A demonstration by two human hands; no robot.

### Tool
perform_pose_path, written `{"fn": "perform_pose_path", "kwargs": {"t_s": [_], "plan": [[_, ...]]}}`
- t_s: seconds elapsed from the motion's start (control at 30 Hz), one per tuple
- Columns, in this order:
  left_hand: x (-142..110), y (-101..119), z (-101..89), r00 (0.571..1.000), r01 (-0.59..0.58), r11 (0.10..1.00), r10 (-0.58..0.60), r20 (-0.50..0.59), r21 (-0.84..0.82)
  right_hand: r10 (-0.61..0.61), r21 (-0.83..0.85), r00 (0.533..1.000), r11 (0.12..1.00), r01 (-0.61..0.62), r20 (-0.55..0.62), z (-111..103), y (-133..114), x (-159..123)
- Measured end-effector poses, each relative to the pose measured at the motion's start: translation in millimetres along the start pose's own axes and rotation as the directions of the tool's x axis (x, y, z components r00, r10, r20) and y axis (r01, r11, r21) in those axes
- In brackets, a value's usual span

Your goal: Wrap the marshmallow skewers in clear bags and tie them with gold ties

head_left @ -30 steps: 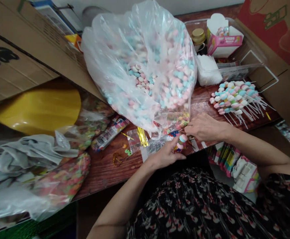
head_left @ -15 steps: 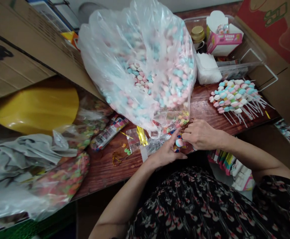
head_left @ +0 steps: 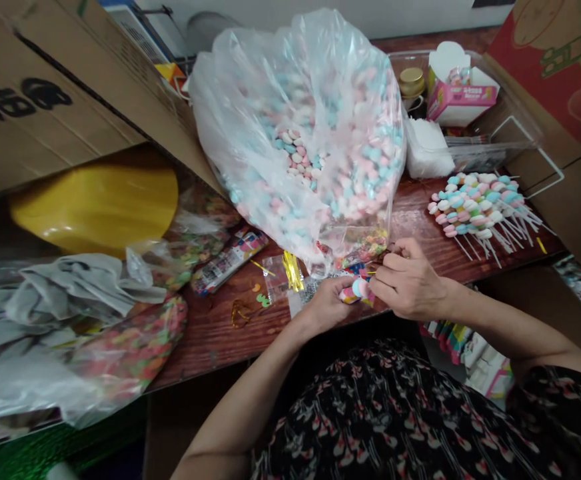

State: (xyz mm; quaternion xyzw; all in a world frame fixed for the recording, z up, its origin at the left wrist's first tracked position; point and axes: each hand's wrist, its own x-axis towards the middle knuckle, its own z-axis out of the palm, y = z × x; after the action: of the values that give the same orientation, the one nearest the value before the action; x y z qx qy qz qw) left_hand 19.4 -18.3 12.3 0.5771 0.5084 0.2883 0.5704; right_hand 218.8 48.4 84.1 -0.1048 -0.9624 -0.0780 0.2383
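The left hand (head_left: 324, 308), its index finger earlier stretched out, now curls around a pink-and-blue candy stack (head_left: 358, 289) in colourful printed wrapping, which shows more plainly than before. The right hand (head_left: 410, 283) bends its fingers against the stack's side; whether they grip anything else, I cannot tell. The stack sits between both hands, at the front edge of the reddish-brown wooden table (head_left: 220, 339).

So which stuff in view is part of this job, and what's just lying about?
Likely in the job:
held pastel candy
big candy bag
candy sticks
gold ties

Apparently just lying about:
grey cloth
gold-lidded jar
marked cardboard box
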Motion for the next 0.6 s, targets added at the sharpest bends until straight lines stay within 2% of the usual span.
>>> {"fn": "perform_pose_path", "kwargs": {"t_s": [0.13,0.2,0.27,0.3,0.37,0.43,0.53,0.6], "plan": [[0.0,-0.5,-0.6,0.995,-0.019,0.981,0.037,-0.089,0.194,0.103,0.015,0.993,0.994,-0.104,0.061,4.0,-0.4,-5.5],[-2.3,1.5,-2.6,0.989,0.01,0.952,0.035,-0.14,0.307,0.156,0.02,0.985,0.987,-0.158,0.07,3.5,5.6,-9.1],[-4.7,5.0,-5.1,0.988,0.042,0.935,0.012,-0.151,0.353,0.173,0.036,0.982,0.984,-0.176,0.073,1.9,10.9,-12.5],[-5.7,7.4,-6.6,0.993,0.043,0.943,-0.005,-0.115,0.329,0.161,0.05,0.984,0.985,-0.165,0.073,1.1,12.3,-14.1],[-6.3,13.1,-11.2,0.999,0.026,0.98,-0.034,0.038,0.196,0.107,0.083,0.993,0.99,-0.112,0.057,-0.5,12.3,-16.9],[-4.9,19.7,-18.7,0.978,0.026,0.999,-0.033,0.205,0.039,0.04,0.1,0.999,0.994,-0.039,-0.002,-2.7,10.1,-19.6],[0.1,29.2,-34.5,0.922,0.079,0.995,-0.049,0.383,-0.064,-0.059,0.07,0.993,0.995,0.066,-0.1,-8.5,8.4,-23.2],[4.0,33.9,-43.7,0.853,0.137,0.99,-0.095,0.514,-0.045,-0.122,0.018,0.983,0.992,0.125,-0.134,-13.3,9.7,-25.3]]}}
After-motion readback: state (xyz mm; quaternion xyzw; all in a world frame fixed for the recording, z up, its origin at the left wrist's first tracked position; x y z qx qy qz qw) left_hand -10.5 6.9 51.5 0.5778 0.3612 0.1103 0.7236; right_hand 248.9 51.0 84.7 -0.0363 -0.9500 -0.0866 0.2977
